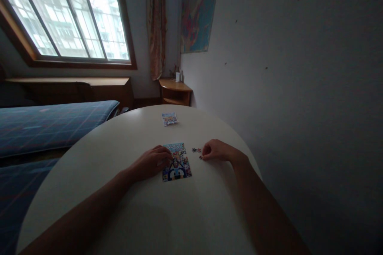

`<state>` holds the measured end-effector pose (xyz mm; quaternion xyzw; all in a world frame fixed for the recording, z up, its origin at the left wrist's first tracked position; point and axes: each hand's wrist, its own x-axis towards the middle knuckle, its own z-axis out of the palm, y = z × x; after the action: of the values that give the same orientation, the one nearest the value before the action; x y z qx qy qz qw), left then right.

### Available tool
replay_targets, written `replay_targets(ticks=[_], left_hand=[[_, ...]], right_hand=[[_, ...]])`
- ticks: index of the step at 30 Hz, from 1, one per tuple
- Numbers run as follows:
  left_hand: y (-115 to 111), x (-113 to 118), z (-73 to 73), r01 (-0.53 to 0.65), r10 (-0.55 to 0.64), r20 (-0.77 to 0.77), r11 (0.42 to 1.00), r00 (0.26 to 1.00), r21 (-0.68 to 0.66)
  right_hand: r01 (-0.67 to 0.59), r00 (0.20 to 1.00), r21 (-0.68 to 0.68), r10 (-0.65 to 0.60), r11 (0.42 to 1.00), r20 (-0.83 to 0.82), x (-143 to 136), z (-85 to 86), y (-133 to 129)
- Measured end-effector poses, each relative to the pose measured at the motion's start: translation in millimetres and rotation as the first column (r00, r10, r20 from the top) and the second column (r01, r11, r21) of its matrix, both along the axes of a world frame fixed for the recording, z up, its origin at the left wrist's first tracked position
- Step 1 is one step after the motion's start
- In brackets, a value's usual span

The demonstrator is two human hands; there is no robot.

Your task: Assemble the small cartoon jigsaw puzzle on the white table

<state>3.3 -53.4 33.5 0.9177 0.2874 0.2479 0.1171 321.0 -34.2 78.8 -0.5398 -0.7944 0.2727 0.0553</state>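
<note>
A colourful jigsaw puzzle (178, 167) lies flat on the white round table (143, 211), with a dark blue cartoon face along its lower part. My left hand (157, 160) rests over its left edge, fingers slightly bent and lying on the surface, covering part of the picture. To the right of the puzzle, my right hand (217, 150) pinches a small puzzle piece (200, 157) between thumb and fingertips, close to the tabletop. Several loose puzzle pieces (196, 150) lie just beyond those fingertips, between the hand and the puzzle.
Farther back on the table is a small printed packet (169, 119). A bed with a blue plaid cover (54, 125) stands to the left, and a bare wall (287, 99) runs along the right. A wooden corner shelf (175, 87) stands behind the table.
</note>
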Motion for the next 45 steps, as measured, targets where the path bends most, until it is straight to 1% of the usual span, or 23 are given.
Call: replay_targets(ticks=[5, 14, 20, 25, 27, 29, 32, 35, 37, 39, 43, 45], left_hand=[[0, -1, -0.5, -0.004, 0.004, -0.007, 1.0, 1.0, -0.001], [0, 0, 0.7, -0.012, 0.012, -0.002, 1.0, 1.0, 0.005], [0, -1, 0.1, -0.006, 0.006, 0.005, 1.0, 1.0, 0.001], [-2, 0, 4.6, -0.001, 0.001, -0.018, 1.0, 1.0, -0.017], [-3, 0, 5.8, -0.001, 0.0, -0.025, 1.0, 1.0, -0.018], [-2, 0, 5.2, -0.004, 0.003, -0.024, 1.0, 1.0, -0.02], [-1, -1, 2.6, 0.004, -0.004, -0.015, 1.0, 1.0, -0.022], [-1, -1, 1.7, 0.006, -0.006, 0.006, 1.0, 1.0, -0.029], [-2, 1, 2.5, -0.027, 0.028, 0.027, 0.999, 0.999, -0.045], [-3, 4, 3.3, -0.085, 0.09, 0.065, 0.994, 0.994, -0.068], [-4, 10, 1.1, -0.23, 0.254, 0.16, 0.961, 0.954, -0.155], [-5, 12, -0.7, -0.26, 0.293, 0.168, 0.946, 0.941, -0.196]], right_hand=[[-0.022, 1.0, 0.02, 0.023, 1.0, -0.015, -9, 2.1, -3], [-0.106, 0.994, 0.065, 0.108, 0.992, -0.031, -22, 0.5, -3], [-0.163, 0.983, 0.115, 0.171, 0.98, -0.069, -31, -5.3, -1], [-0.173, 0.975, 0.16, 0.192, 0.972, -0.11, -38, -10.1, 1], [-0.18, 0.973, 0.153, 0.199, 0.972, -0.12, -38, -10.9, 1], [-0.191, 0.968, 0.115, 0.206, 0.975, -0.141, -36, -12.0, 1], [-0.194, 0.952, 0.053, 0.201, 0.98, -0.23, -32, -14.3, 1], [-0.164, 0.93, 0.062, 0.175, 0.985, -0.323, -32, -15.6, 2], [-0.152, 0.914, 0.097, 0.178, 0.984, -0.364, -37, -15.6, 3], [-0.165, 0.896, 0.14, 0.208, 0.976, -0.394, -45, -16.3, 2], [-0.186, 0.874, 0.205, 0.257, 0.961, -0.413, -64, -22.9, -2], [-0.178, 0.868, 0.218, 0.257, 0.96, -0.424, -72, -28.0, -3]])
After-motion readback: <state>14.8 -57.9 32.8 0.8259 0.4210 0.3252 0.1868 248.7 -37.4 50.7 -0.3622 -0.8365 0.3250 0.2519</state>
